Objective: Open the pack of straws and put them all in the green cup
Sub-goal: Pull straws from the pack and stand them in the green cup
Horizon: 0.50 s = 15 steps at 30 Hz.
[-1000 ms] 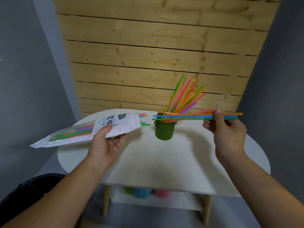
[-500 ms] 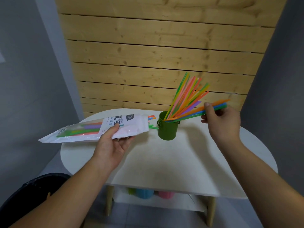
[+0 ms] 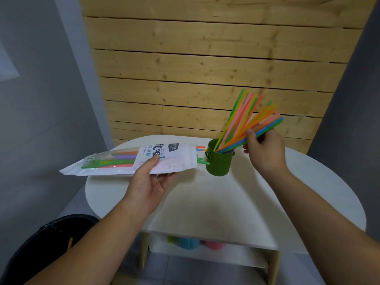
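step: right hand (image 3: 265,150) pinching straws (image 3: 265,128), ends inside green cup (image 3: 219,161)
left hand (image 3: 151,179): gripping pack (image 3: 127,162)
next: release, pull more

One green cup (image 3: 219,161), one straw pack (image 3: 131,161), two hands, one white table (image 3: 226,202); straws too bunched to count.

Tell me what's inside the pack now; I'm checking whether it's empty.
Not empty: purple, green, yellow and orange straws show through the pack's clear end, and tips poke from its open mouth. The printed white label hides their middles, so no count.
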### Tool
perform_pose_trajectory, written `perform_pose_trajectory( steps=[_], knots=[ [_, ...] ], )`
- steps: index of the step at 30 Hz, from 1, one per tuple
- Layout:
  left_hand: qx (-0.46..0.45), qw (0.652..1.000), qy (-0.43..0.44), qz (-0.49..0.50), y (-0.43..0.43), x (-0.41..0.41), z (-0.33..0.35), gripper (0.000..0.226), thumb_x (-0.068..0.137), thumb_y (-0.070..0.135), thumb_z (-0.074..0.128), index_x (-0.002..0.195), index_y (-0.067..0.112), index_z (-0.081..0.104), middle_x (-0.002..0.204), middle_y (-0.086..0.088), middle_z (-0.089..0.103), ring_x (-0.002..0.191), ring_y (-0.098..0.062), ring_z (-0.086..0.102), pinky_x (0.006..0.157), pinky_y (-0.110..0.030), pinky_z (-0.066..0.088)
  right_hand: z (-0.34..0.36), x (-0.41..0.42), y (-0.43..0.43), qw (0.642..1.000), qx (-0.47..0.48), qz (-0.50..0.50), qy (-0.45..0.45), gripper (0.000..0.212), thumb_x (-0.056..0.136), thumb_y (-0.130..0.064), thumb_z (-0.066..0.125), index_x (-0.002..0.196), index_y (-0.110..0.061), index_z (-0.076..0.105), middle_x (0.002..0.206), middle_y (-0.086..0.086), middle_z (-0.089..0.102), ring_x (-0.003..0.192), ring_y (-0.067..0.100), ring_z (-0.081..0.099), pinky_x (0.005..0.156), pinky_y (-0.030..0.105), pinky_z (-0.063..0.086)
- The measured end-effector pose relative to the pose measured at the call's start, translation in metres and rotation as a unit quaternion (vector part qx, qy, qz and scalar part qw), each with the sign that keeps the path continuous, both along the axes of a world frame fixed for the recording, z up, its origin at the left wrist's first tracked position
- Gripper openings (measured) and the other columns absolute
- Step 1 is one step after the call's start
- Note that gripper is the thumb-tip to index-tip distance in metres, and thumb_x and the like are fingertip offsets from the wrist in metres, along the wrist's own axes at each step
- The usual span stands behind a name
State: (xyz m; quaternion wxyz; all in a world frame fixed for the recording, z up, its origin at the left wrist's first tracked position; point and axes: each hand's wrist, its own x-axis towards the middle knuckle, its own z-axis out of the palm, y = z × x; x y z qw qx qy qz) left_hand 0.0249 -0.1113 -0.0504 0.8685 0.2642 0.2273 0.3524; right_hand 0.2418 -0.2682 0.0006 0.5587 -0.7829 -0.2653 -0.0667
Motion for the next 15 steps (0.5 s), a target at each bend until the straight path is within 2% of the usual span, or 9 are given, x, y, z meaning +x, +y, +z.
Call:
perform_pose_trajectory(
  steps=[4,7,8,12,15],
  knots=[
    [0.009,1.000,0.009,-0.002,-0.001,0.001,0.000,0.038,0.095,0.013,0.067,0.132,0.017,0.061,0.119,-0.011,0.078,0.105,-0.029,0.077,0.066,-0.038,0.065,-0.002,0.007,-0.003,1.000,0.003,-0.016,0.001,0.029,0.100,-0.034,0.053,0.096,-0.008,0.063,0.075,0.002,0.070,0.063,0.013,0.070,0.063,0.033,0.057],
    [0.016,1.000,0.009,-0.006,-0.002,0.002,0.000,0.039,0.094,0.013,0.068,0.132,0.018,0.061,0.120,-0.011,0.078,0.105,-0.028,0.077,0.066,-0.038,0.065,-0.004,0.009,-0.005,1.000,-0.008,0.008,0.024,0.029,0.099,-0.034,0.054,0.102,-0.007,0.064,0.081,0.007,0.071,0.058,0.007,0.069,0.049,0.015,0.050],
    [0.018,1.000,0.008,-0.007,-0.002,0.002,0.001,0.038,0.094,0.014,0.068,0.131,0.018,0.061,0.119,-0.010,0.078,0.104,-0.028,0.077,0.065,-0.038,0.065,-0.005,0.010,-0.005,0.999,-0.005,0.018,0.029,0.029,0.099,-0.034,0.055,0.103,-0.007,0.065,0.082,0.008,0.071,0.060,0.007,0.070,0.048,0.014,0.050],
    [0.025,1.000,0.008,-0.013,-0.004,0.002,0.002,0.029,0.095,0.014,0.066,0.124,0.019,0.065,0.113,-0.009,0.080,0.099,-0.025,0.078,0.064,-0.037,0.065,-0.007,0.008,-0.007,0.997,0.010,0.047,0.052,0.031,0.094,-0.038,0.063,0.106,-0.009,0.067,0.089,0.008,0.071,0.068,0.013,0.071,0.054,0.024,0.056],
    [0.031,0.999,0.009,-0.014,-0.005,0.001,0.003,0.029,0.095,0.014,0.066,0.123,0.019,0.065,0.114,-0.008,0.080,0.099,-0.025,0.078,0.064,-0.037,0.065,-0.007,0.005,-0.010,0.994,0.022,0.060,0.085,0.037,0.089,-0.041,0.070,0.105,-0.008,0.065,0.079,0.004,0.064,0.073,0.023,0.072,0.056,0.033,0.057]
  ],
)
